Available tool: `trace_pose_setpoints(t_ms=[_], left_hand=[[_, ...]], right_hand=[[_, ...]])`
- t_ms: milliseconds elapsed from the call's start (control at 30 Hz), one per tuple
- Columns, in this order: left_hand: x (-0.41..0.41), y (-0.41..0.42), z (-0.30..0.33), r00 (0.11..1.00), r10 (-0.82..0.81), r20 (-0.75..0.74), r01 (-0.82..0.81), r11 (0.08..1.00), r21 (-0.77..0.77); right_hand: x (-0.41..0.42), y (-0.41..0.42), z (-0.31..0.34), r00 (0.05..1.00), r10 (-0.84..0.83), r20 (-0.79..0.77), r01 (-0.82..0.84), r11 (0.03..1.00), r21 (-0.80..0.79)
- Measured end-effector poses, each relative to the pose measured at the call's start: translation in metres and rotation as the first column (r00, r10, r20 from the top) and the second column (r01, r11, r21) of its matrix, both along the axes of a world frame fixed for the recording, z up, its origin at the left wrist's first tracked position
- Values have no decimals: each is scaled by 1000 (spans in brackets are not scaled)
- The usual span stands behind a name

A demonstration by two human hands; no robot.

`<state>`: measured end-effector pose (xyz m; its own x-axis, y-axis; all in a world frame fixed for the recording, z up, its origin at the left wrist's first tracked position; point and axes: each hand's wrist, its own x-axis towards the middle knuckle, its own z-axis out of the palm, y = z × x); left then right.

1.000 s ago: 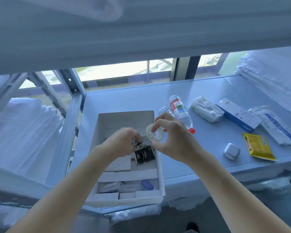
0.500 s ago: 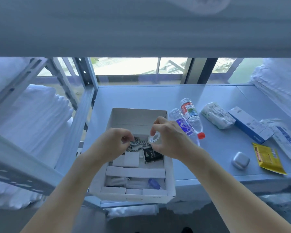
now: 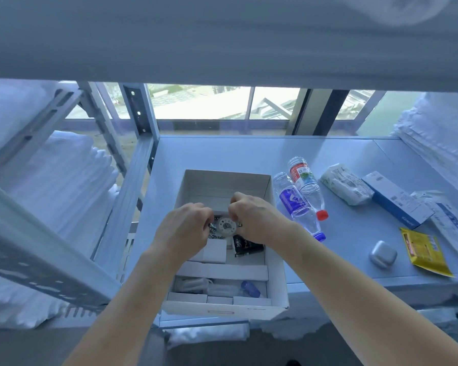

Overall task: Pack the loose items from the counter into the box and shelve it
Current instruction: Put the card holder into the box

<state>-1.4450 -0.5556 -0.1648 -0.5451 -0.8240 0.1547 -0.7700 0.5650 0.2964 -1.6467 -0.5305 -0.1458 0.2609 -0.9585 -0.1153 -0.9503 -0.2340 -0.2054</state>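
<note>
An open white box [image 3: 276, 289] stands at the counter's front edge and holds white cartons, a black sachet [image 3: 246, 247], cables and a small blue item [image 3: 250, 287]. Over its middle, both hands meet on a small round white ring-shaped piece [image 3: 225, 226] with a metal chain [image 3: 212, 233] hanging from it. My left hand [image 3: 184, 229] pinches the chain side. My right hand [image 3: 254, 219] pinches the ring's right edge. Loose on the counter lie two water bottles [image 3: 299, 199], a white pack [image 3: 345, 187], a blue-white carton [image 3: 397, 206], a yellow sachet [image 3: 423, 250] and a silver earbud case [image 3: 382, 253].
A grey metal shelf frame [image 3: 132, 186] stands left of the box, with white folded linen [image 3: 50, 180] behind it. More white linen [image 3: 439, 138] is piled at the right. A shelf board [image 3: 222, 40] runs overhead. White printed papers [image 3: 452, 225] lie at the counter's right edge.
Both hands sank lower into the box and drew together. The round piece, held up in my right hand before, now sits flat between both hands, joined with the chain.
</note>
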Motion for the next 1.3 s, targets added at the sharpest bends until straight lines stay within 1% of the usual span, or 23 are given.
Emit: trace_pose_setpoints(t_ms=[133, 233, 333, 467, 567, 800, 1033, 1300], left_hand=[[0, 0, 1, 1000, 8, 11, -8, 1000, -1], [0, 1, 0, 1000, 8, 28, -7, 1000, -3], [0, 0, 0, 1000, -4, 27, 4, 1000, -5], [-5, 2, 3, 998, -60, -35, 58, 998, -38], [-8, 4, 8, 995, -86, -47, 84, 995, -53], [-25, 13, 27, 996, -70, -49, 66, 994, -86], [-75, 26, 43, 994, -71, -86, 62, 993, -104], [-175, 41, 47, 980, -145, -137, 134, 987, -83]], right_hand=[[-12, 8, 1, 1000, -25, -6, 25, 994, -104], [-24, 15, 4, 996, -81, 44, 86, 985, -150], [-31, 25, 5, 991, -80, 106, 98, 980, -174], [-38, 40, 6, 986, -50, 161, 82, 977, -199], [-45, 48, 8, 981, -49, 189, 87, 977, -196], [-65, 56, 13, 966, -35, 257, 92, 973, -211], [-106, 69, 12, 950, -18, 313, 97, 966, -238], [-203, 98, 4, 930, -126, 345, 194, 966, -171]])
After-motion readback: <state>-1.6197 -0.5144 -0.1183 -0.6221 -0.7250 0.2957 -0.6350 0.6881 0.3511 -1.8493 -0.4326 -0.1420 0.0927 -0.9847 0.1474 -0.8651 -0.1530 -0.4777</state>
